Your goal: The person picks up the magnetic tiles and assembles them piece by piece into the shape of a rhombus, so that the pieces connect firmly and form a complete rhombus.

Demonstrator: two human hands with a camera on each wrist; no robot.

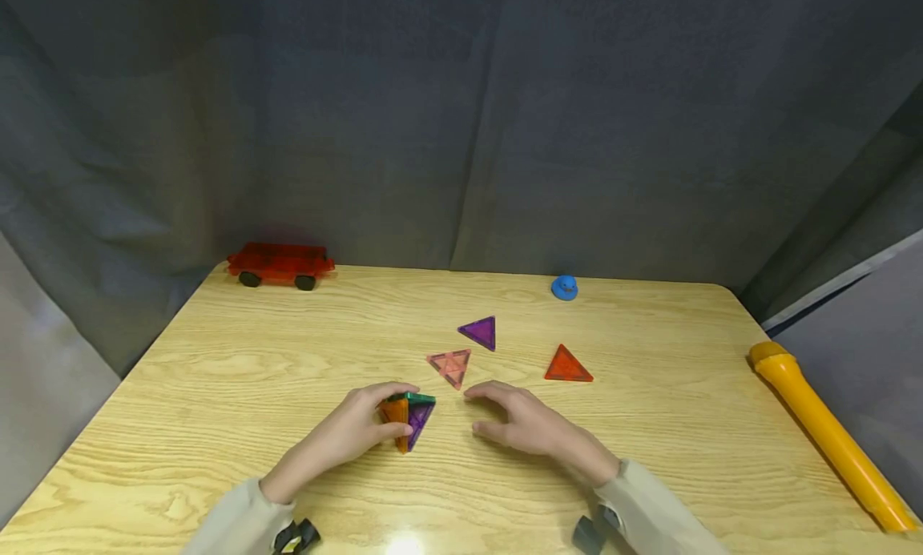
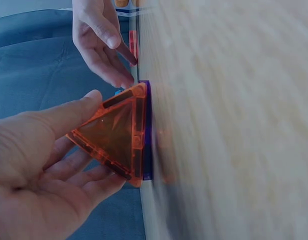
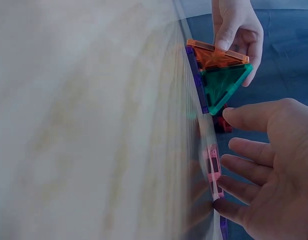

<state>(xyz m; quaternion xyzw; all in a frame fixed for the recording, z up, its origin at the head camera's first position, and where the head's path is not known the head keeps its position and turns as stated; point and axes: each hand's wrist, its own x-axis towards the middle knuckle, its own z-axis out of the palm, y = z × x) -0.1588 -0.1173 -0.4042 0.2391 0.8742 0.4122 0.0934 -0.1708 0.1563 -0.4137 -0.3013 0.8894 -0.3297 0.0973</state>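
My left hand [image 1: 364, 419] holds an orange triangular magnetic tile [image 2: 114, 135] between thumb and fingers. That tile stands tilted on one edge of a purple triangular tile [image 1: 419, 419] lying on the table. A green triangular tile [image 3: 225, 87] stands on another edge of the purple one, meeting the orange tile at the side. To the right, my right hand [image 1: 522, 419] hovers low over the table with fingers loosely bent and apart, holding nothing. Just beyond its fingertips a pink triangular tile [image 1: 452, 366] lies flat.
Farther back lie a second purple tile [image 1: 483, 332] and a red tile [image 1: 568, 366]. A blue rubber duck [image 1: 565, 287] sits near the back edge, and a red wheeled toy car [image 1: 281, 263] at the back left. Along the right edge lies a yellow tube-shaped object [image 1: 829, 431].
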